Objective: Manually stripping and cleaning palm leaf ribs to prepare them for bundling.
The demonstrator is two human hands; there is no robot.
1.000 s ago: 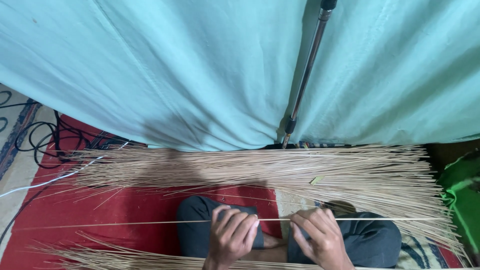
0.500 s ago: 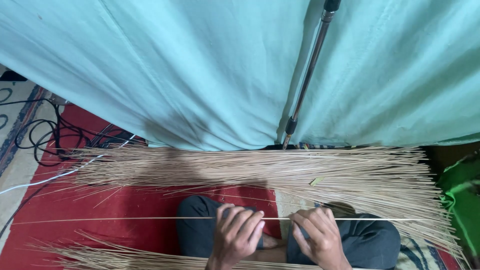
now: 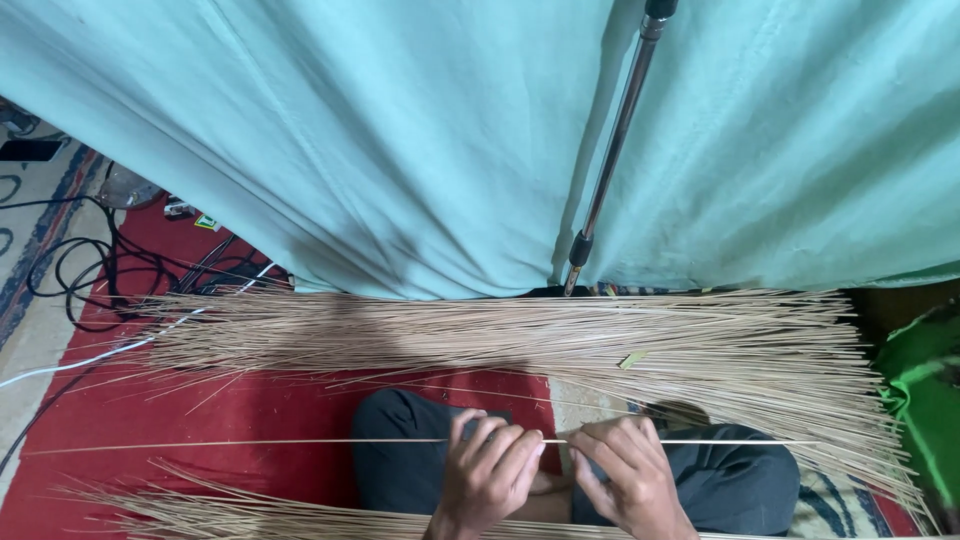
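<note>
A: What do the hands hold?

B: One long thin pale-tan stick (image 3: 300, 441), level across the lap. The left hand (image 3: 490, 475) and the right hand (image 3: 622, 470) sit close together, fingers curled narrowly and pinching it near the middle, probably so its long free ends balance

A: Where's the rest?

B: A broad layer of matching pale sticks (image 3: 520, 335) lies well apart on the red mat (image 3: 150, 405), below a teal cloth backdrop (image 3: 330, 130) and slanted metal stand pole (image 3: 610, 170); a second stick heap (image 3: 220, 505) lies nearer, handy for the left hand
</note>
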